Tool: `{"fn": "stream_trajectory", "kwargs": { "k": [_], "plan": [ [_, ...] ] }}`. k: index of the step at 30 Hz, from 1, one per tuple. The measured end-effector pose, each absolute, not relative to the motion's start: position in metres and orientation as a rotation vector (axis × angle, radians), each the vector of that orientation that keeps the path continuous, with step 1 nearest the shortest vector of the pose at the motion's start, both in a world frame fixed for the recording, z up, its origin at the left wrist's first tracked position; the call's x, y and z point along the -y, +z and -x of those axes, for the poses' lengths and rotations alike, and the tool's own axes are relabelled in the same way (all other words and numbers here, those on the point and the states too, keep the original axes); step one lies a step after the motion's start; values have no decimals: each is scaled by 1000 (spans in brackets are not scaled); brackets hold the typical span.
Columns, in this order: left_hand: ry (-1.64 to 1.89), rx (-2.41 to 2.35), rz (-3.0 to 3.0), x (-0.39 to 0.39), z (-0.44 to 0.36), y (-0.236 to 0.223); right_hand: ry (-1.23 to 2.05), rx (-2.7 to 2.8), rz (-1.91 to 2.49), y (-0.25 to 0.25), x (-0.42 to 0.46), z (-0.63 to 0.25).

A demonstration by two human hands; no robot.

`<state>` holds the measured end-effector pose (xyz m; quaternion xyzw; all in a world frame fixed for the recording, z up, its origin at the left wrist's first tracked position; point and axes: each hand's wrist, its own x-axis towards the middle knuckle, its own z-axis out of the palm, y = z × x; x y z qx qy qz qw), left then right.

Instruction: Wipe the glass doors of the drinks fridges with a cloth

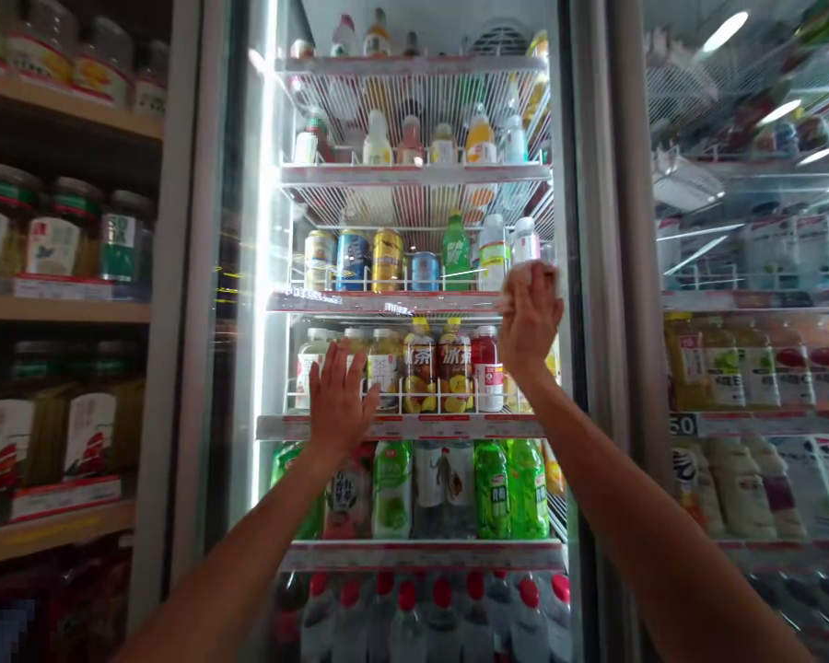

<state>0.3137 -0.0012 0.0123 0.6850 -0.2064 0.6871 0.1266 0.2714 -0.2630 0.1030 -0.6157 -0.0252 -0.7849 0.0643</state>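
A glass door (456, 304) of a lit drinks cooler stands in front of me, with faint reflections on it. My right hand (533, 318) is raised near the door's right side, its fingers closed over a pale crumpled cloth (517, 276) that appears to lie against the glass. Lower and to the left, my left hand (342, 391) is spread with fingers apart and seems to rest flat on the pane. Behind the glass, cans (388, 256) and a green bottle (456, 249) stand on a middle shelf, with brown tea bottles (420, 368) one shelf below.
Metal door frames (612, 276) border the pane at the right. Wooden shelves (62, 308) with jars stand at the left. Another cooler with bottles (753, 364) is at the right. Red-capped bottles (407, 617) fill the bottom shelf.
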Motion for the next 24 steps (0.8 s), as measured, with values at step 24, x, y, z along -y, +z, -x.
{"fn": "stream_trajectory", "kwargs": {
  "k": [24],
  "plan": [
    [1857,521,-2061,-30,-313,60,-2175,220,2033,157,232,-267]
  ]
}}
